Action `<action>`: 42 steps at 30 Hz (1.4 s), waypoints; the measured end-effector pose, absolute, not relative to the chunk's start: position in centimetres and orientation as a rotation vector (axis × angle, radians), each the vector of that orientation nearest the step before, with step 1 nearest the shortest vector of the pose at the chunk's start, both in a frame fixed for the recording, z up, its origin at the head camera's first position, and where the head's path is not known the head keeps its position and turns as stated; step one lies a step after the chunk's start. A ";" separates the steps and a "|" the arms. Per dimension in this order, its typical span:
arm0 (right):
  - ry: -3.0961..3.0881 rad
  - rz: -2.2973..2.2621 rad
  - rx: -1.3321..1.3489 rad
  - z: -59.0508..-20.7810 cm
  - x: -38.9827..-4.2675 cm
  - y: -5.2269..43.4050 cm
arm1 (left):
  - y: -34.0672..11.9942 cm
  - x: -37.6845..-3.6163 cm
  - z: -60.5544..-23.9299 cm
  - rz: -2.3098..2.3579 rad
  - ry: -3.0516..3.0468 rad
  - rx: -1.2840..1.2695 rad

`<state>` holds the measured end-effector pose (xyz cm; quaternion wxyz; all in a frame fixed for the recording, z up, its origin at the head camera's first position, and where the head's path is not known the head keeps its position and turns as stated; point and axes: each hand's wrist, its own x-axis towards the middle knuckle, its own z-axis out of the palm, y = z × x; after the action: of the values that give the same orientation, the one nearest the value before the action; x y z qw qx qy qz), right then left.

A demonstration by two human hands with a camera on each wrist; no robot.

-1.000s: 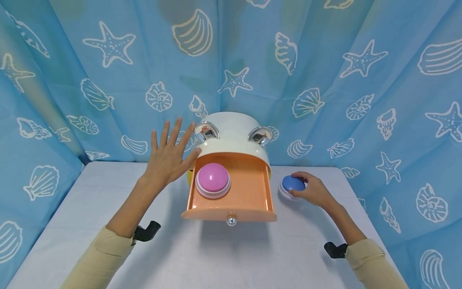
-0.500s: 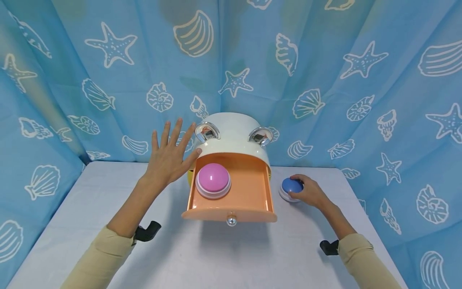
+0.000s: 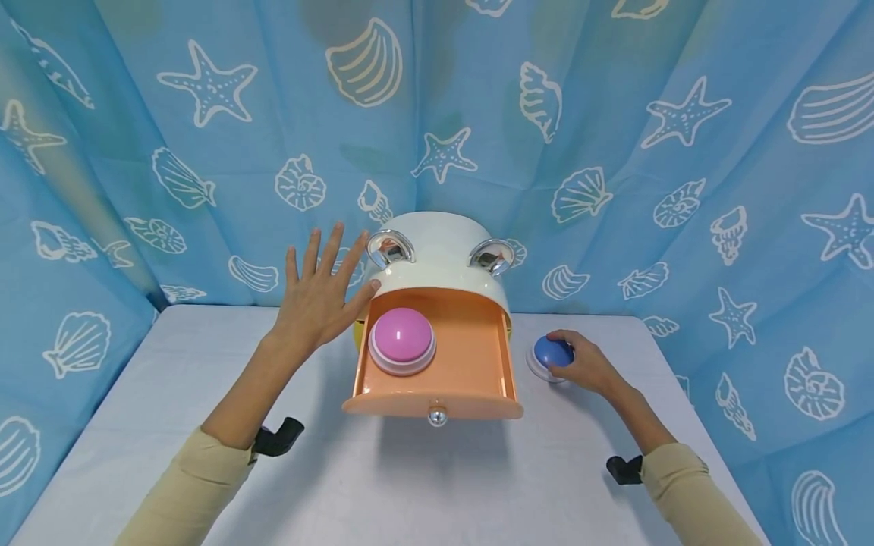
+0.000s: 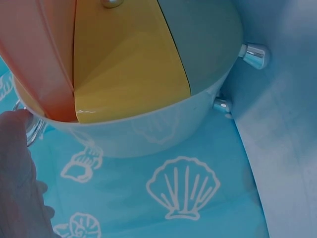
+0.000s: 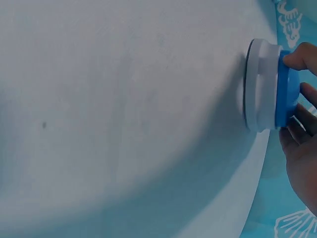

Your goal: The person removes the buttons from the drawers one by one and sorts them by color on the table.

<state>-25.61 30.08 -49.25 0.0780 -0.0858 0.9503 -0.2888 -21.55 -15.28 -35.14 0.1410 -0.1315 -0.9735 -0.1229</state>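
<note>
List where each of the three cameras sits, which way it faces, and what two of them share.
Head: high, looking forward and down at the table; shows both forearms, left hand on the white cabinet, right hand on the blue button.
Left wrist: low beside the cabinet, facing its underside; palm edge shows.
Right wrist: skims the table toward the blue button; fingers show.
Shared: head and right wrist both show the blue button.

Bright, even light from above; soft shadow on the table (image 3: pixel 423 485) just under the orange drawer (image 3: pixel 471 364). Head view bends at the edges, and both wrist views are blurry close up.
</note>
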 end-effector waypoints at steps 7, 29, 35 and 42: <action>3.060 -1.197 -0.508 -45.3 -24.8 29.2 | -15.3 -21.6 -35.2 -0.355 -2.811 -0.383; 2.709 -1.631 -1.002 -32.1 -18.0 18.3 | -15.3 -21.7 -35.2 -0.352 -2.818 -0.377; 2.668 -1.527 -0.981 -31.6 -17.2 15.7 | -15.3 -21.7 -35.2 -0.363 -2.823 -0.378; 2.532 -1.470 -0.925 -32.2 -17.5 13.1 | -15.4 -21.7 -35.3 -0.360 -2.816 -0.381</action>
<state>-17.50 13.13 -32.23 0.0354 -0.3010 0.8241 -0.4785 -21.69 -15.42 -35.26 0.1381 -0.1319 -0.9737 -0.1244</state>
